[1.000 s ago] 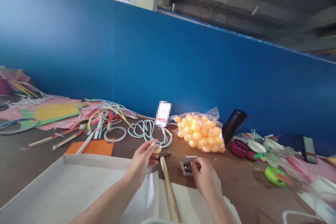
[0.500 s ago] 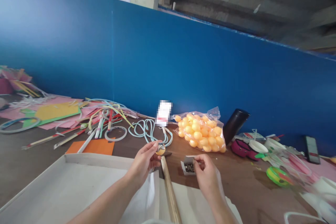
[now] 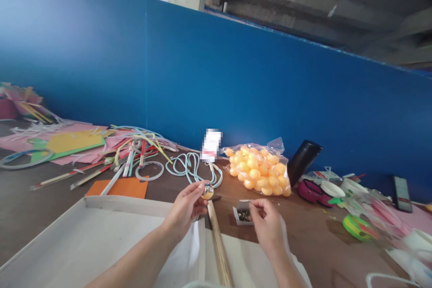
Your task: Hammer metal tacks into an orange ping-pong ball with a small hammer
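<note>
A: Your left hand [image 3: 187,207] is clamped on one small orange ball [image 3: 207,191] with a shiny metal cap, pinched at the fingertips and held up just above the surface [image 3: 313,238], over the far corner of the white tray [image 3: 101,234].

B: And your right hand [image 3: 268,225] is over at the small box [image 3: 243,215] of metal bits, thumb and forefinger drawn together at its far edge. I cannot tell whether you have a bit between them or only touch the box.

A: So the box lies to the right of the ball and a little nearer to you. Your right hand is on it, and your left is well apart from it.

B: Between your hands lies the hammer [image 3: 218,243]. Its wooden handle runs from your lap straight away from you, with the head at the far end, just under the ball.

A: Counting: one ball in hand, one box, one hammer, one tray.

B: One bag of orange balls [image 3: 259,172] too, beyond the box and near the blue wall [image 3: 236,76]. The balls inside are too many and too bunched to count. The bits in the box are too small to count either.
</note>
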`<state>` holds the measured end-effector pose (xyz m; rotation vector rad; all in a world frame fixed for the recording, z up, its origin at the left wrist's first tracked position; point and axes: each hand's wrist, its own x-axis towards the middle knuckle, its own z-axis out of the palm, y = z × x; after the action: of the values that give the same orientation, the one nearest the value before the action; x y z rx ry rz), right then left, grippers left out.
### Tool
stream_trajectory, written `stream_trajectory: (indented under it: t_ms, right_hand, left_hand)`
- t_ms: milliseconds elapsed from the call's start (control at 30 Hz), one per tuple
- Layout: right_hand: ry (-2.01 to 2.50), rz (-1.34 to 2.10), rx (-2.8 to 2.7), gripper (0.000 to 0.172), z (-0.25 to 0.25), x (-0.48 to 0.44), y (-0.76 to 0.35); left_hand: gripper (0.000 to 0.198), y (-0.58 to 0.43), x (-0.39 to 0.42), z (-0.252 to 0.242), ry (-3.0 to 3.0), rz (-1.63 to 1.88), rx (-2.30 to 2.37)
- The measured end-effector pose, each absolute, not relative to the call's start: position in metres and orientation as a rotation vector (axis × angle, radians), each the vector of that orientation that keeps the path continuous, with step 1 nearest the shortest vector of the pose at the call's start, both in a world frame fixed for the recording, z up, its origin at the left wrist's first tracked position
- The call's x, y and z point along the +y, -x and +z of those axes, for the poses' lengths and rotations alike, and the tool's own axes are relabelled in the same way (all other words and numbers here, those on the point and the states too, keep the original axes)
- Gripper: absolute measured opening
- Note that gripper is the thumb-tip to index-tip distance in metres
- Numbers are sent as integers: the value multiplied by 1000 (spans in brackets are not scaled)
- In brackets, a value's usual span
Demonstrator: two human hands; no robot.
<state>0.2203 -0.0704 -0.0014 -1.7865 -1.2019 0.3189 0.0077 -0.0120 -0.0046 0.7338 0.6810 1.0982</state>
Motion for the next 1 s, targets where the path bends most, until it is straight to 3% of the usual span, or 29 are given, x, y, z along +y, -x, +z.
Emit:
stream_trajectory:
  t_ms: [433, 1000]
  right_hand:
    - [1311, 888, -1080, 27, 7, -80, -187]
    - [996, 1256, -896, 14, 4, -79, -152]
  left_hand:
    - [33, -14, -15, -7, -770, 1008, 636]
    - [34, -18, -23, -3, -867, 945, 544]
